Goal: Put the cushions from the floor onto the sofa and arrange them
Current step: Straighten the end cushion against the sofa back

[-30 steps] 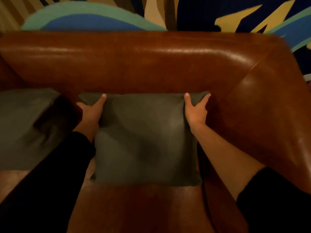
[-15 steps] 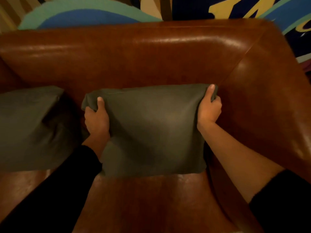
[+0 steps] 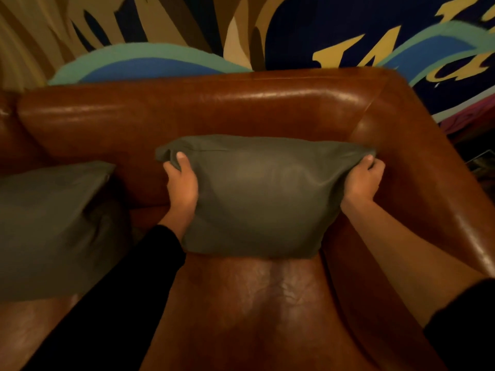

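Grey-green cushion (image 3: 257,199), flat a second ago, now stands against the leather sofa (image 3: 187,111) back's right corner, left hand (image 3: 182,183) and right hand (image 3: 361,178) fingers pinching its top corners; arranging nearly finished.

Two cushions (image 3: 257,199) side by side on sofa (image 3: 241,311)

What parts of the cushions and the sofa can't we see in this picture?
- Second cushion, head view: its left part is cut off by the picture's edge, and it is blurred.
- Held cushion: its top corners are bunched inside the left hand and right hand; its back is hidden.
- Sofa: the rest runs off the left edge.
- The floor: not in view.
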Tool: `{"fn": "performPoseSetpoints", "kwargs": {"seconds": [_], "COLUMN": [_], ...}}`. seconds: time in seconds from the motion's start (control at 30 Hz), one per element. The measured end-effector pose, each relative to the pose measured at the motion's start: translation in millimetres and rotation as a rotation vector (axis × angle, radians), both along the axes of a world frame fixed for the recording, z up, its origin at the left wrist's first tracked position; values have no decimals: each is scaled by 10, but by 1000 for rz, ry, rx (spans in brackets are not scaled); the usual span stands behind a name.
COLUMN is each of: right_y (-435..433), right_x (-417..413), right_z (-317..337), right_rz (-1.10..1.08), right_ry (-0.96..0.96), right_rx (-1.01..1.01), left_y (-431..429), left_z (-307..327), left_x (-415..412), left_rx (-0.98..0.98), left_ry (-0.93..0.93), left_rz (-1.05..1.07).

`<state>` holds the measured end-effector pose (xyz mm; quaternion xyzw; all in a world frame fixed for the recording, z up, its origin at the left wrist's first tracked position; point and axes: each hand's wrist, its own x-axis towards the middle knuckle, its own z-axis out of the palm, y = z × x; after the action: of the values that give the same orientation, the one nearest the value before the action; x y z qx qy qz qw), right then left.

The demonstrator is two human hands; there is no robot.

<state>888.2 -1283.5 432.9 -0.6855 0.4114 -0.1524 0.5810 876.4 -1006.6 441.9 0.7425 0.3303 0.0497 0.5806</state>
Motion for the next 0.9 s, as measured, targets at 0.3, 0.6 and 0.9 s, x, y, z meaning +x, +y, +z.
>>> {"fn": "performPoseSetpoints", "kwargs": {"seconds": [0.3, 0.6, 0.9], "right_y": [-19, -36, 181], "right_x": [53, 96, -163], "right_z": [-119, -225, -289], "right_rz": [41, 61, 223], "right_ry": [-41, 68, -75], "right_rx": [-55, -181, -917], "left_y": [-26, -168, -195], "left_z": [-249, -365, -841], "left_x": [50, -386, -125], "left_rx": [35, 1102, 1543], "left_ry": [-62, -506, -756], "left_rz": [117, -463, -1183]}}
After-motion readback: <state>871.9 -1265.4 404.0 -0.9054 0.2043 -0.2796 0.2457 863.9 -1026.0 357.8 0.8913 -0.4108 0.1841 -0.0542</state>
